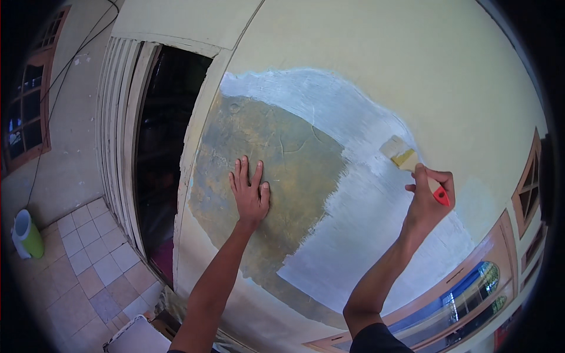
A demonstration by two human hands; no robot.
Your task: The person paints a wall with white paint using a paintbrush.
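My right hand [429,191] grips a flat paintbrush [402,155] by its handle, which ends in a red tip. The brush's pale bristles rest against fresh whitish paint [376,200] near the upper right border of the painted band. Spread flat on the wall, my left hand [250,191] lies on a bare greyish-brown patch [294,194] with its fingers apart. The white paint curves around the top and right of that patch, its inner edge ragged with brush strokes. Beyond the paint, the wall [435,70] is cream-coloured.
A dark doorway [170,117] with a pale folding door [118,135] opens on the left. A green bucket [28,234] stands on the tiled floor [100,259]. Wood-framed windows [471,300] edge the wall at lower right. A white-topped object [138,336] sits at the bottom.
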